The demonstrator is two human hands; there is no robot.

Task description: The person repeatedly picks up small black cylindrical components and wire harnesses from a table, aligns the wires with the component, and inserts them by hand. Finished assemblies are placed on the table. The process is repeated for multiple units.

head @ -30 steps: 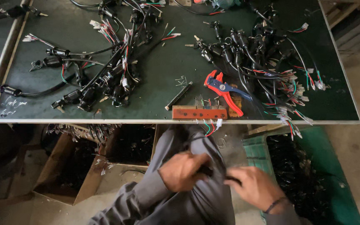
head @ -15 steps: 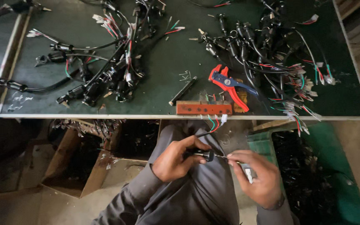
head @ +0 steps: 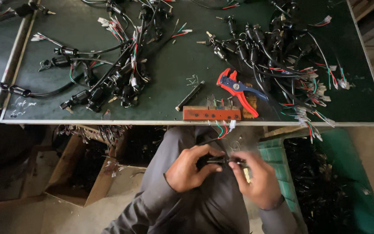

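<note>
My left hand and my right hand meet over my lap, below the table's front edge. Both grip a small black switch part between the fingertips. A black cable with red, green and white wire ends runs from it up toward the table edge. Just above, a brown block with holes sits at the front edge of the dark green table. A red and blue wire stripper lies beside that block.
Heaps of black switch harnesses with coloured wires lie at table left and right. A black rod lies near the block. Wooden boxes of parts stand under the table at left, a green crate at right.
The two hands have come together on the black part; earlier the right hand was drawn away to the right with a thin wire stretched between them.
</note>
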